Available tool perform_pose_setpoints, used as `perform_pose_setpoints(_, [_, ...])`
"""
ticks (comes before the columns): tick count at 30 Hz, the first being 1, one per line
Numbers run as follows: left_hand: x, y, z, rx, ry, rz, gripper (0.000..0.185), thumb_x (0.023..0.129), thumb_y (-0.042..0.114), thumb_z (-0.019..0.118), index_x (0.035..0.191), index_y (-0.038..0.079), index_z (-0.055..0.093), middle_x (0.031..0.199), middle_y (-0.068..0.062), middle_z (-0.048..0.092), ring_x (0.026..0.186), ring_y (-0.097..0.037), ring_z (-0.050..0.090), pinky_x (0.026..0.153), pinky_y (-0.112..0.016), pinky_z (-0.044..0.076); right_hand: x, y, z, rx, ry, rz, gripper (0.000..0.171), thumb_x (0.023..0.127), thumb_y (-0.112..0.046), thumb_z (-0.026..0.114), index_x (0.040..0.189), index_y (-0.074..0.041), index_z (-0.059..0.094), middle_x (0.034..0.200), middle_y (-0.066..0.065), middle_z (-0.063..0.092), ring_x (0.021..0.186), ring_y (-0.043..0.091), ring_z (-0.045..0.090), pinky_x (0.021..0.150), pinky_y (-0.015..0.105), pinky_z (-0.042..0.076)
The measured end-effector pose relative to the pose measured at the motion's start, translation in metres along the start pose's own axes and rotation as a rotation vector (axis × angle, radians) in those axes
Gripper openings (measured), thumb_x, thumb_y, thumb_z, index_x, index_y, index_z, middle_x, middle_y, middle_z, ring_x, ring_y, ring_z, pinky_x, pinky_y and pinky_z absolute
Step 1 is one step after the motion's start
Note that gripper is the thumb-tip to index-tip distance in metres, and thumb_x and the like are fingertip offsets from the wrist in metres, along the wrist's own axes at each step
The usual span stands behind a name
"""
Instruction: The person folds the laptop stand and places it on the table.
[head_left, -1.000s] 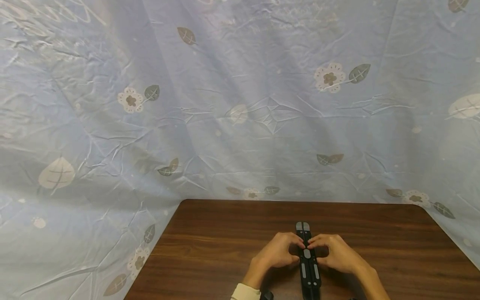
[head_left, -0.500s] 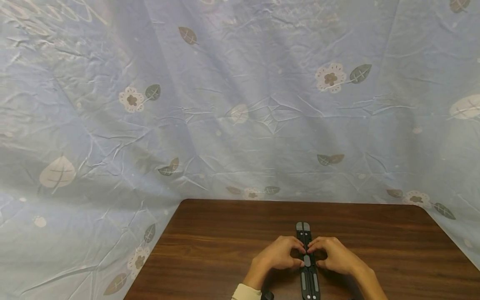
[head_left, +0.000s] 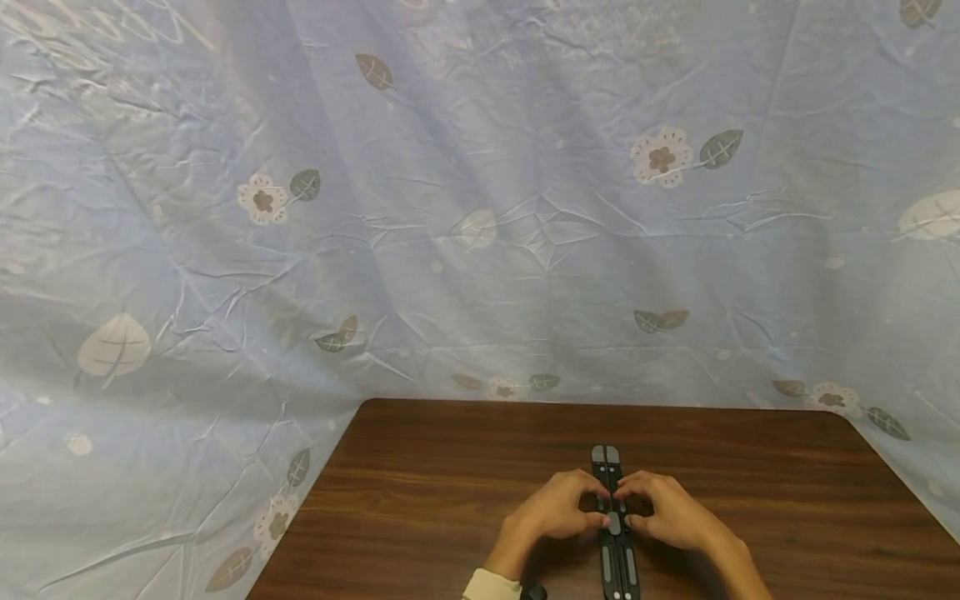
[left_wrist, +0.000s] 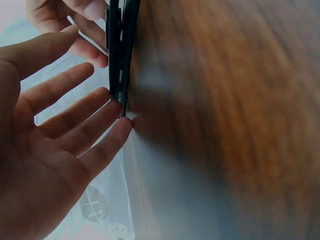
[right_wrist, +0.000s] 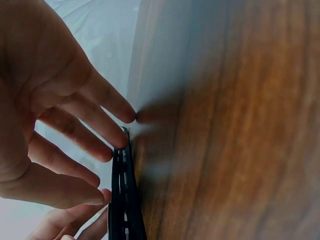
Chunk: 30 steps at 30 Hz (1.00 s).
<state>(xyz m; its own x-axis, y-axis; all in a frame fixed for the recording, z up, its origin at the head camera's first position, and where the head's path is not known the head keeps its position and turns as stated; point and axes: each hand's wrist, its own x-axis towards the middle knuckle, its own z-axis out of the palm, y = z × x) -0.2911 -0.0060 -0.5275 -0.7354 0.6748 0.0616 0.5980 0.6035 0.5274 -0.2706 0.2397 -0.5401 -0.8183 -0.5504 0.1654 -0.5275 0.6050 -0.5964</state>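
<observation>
A narrow black folding stand with grey pads, like a folded laptop stand [head_left: 620, 562], lies lengthwise on the brown wooden table [head_left: 450, 450]. My left hand [head_left: 555, 507] is at its left side, thumb and fingertips right at the middle grey pad. On the opposite side my right hand [head_left: 670, 510] mirrors it, thumb near the same pad. In the left wrist view the left hand's fingers [left_wrist: 85, 130] are extended and spread, the lowest tips at the stand's edge. The right hand's fingers [right_wrist: 75, 120] look loosely extended too, overlapping the stand's far end.
A pale blue cloth [head_left: 480, 275] with leaf and flower prints hangs behind the table and along its left side. A small dark object [head_left: 534, 592] shows beside the cream sleeve [head_left: 492, 585] at the bottom edge.
The stand's middle pad and near section have shifted toward the bottom of the head view, while its far tip stays put. Both hands have come slightly nearer and now barely move.
</observation>
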Motion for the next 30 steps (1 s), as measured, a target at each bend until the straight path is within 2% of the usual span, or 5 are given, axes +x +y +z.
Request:
perform_pose_setpoints(3, [-0.001,0.000,0.000,-0.021,-0.002,-0.015,0.035,0.101,0.032,0.077,0.134,0.018,0.075,0.137,0.005,0.072,0.130,-0.012,0.065,0.106,-0.026,0.056,0.001,-0.002,0.001,0.009,0.014,-0.010,0.033,0.094,-0.014,0.080,0.125,-0.006,0.074,0.140,0.023,0.068,0.127,0.052,0.065,0.101,0.066,0.057])
perform_pose_setpoints(8, [0.000,0.001,-0.003,-0.072,-0.012,-0.019,0.038,0.103,0.030,0.075,0.137,0.015,0.071,0.137,0.003,0.071,0.128,-0.014,0.067,0.103,-0.025,0.058,0.006,-0.004,0.002,0.028,0.049,-0.049,0.028,0.095,-0.008,0.076,0.122,-0.004,0.071,0.140,0.022,0.068,0.126,0.049,0.068,0.100,0.060,0.060])
perform_pose_setpoints(15, [0.003,0.000,-0.007,-0.092,-0.006,-0.004,0.039,0.103,0.028,0.076,0.138,0.013,0.070,0.135,0.000,0.072,0.114,-0.009,0.069,0.091,-0.020,0.057,0.010,-0.006,-0.002,0.058,0.044,-0.041,0.028,0.096,-0.005,0.074,0.124,-0.001,0.070,0.141,0.021,0.068,0.127,0.049,0.067,0.101,0.057,0.059])
perform_pose_setpoints(24, [-0.002,-0.001,-0.008,-0.099,-0.001,-0.014,0.038,0.102,0.029,0.077,0.137,0.016,0.073,0.133,0.001,0.073,0.120,-0.013,0.070,0.095,-0.022,0.059,0.009,-0.005,-0.001,0.079,0.000,0.029,0.033,0.099,-0.015,0.076,0.129,-0.003,0.071,0.138,0.017,0.069,0.130,0.049,0.066,0.106,0.060,0.056])
perform_pose_setpoints(30, [-0.003,-0.002,-0.006,-0.128,0.000,-0.022,0.039,0.102,0.030,0.076,0.138,0.016,0.072,0.138,0.001,0.071,0.127,-0.019,0.070,0.099,-0.025,0.059,0.006,-0.005,-0.001,0.094,0.001,0.032,0.036,0.100,-0.020,0.077,0.132,-0.004,0.070,0.137,0.016,0.070,0.131,0.049,0.065,0.107,0.062,0.054])
